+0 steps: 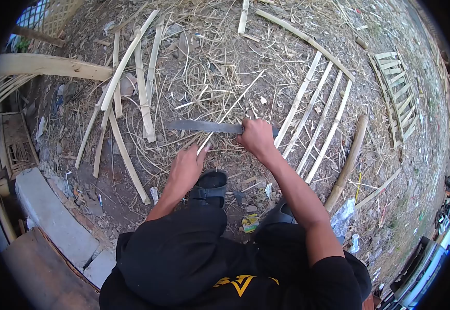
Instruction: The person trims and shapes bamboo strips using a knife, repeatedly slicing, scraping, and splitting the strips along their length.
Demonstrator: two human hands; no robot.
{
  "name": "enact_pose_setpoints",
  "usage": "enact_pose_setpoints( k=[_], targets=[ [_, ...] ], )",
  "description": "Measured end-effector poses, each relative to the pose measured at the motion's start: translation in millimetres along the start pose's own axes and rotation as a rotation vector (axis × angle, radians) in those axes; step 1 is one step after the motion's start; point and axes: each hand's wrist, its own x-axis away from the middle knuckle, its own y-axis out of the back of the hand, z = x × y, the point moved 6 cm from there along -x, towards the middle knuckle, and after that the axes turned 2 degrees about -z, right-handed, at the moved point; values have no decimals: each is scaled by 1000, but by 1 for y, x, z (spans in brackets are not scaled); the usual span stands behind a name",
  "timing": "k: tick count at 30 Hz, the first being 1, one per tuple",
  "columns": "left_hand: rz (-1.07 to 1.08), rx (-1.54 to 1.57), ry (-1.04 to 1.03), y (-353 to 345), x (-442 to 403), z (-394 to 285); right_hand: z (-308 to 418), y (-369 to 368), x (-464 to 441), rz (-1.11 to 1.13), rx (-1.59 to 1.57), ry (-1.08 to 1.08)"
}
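1. Head view: the right hand [257,138] is closed in a fist around the handle of a long knife [204,126], and a dark bit of the handle shows past the fist.
2. The knife's blade lies almost level across the view, its tip toward the left side, just above the left hand [184,166].
3. The left hand is partly closed, its thumb and fingers pinching the near end of a thin strip [245,92]. The strip slants up and to the right, crossing the blade close to that hand; whether the edge bites into it, I cannot tell.
4. Below the left hand is a dark sandal [209,187] on the ground [219,57], which is littered with shavings.
5. To the left, several flat slats [143,98] lie near a wide board [54,66].
6. To the right, four long slats [315,121] lie side by side below a curved strip [307,37], with a round pole [350,160] beside them.
7. Farther right is a slatted frame [398,95]; a clear plastic bag [342,216] sits near the pole's lower end.
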Motion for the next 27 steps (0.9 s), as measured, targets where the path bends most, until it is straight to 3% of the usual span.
enact_pose_setpoints(
  k=[1,3,4,6,8,11,12,15,19,24,27],
  targets=[
    [2,-2,0,5,5,-2,-1,0,-2,-4,34,16],
    [74,-21,127,11,16,2,-33,14,-14,-73,-16,-260],
    [102,-27,124,9,36,9,-84,29,-22,-154,-7,-504],
    [112,-52,117,17,68,36,-165,83,-11,-365,-3,-662],
    [186,167,230,17,94,70,-204,132,10,-524,117,-738],
    [351,309,402,-1,85,98,-189,148,12,-539,18,-701],
    [394,494,444,-12,78,94,-169,136,7,-472,-70,-618],
    [485,609,506,-29,49,59,-78,79,0,-289,-219,-305],
    [476,575,381,-38,21,31,8,8,11,-18,-24,18],
    [418,567,280,-34,23,21,2,-1,7,-6,-7,17],
    [427,638,327,-34,30,26,-5,4,2,-45,27,35]
  ],
)
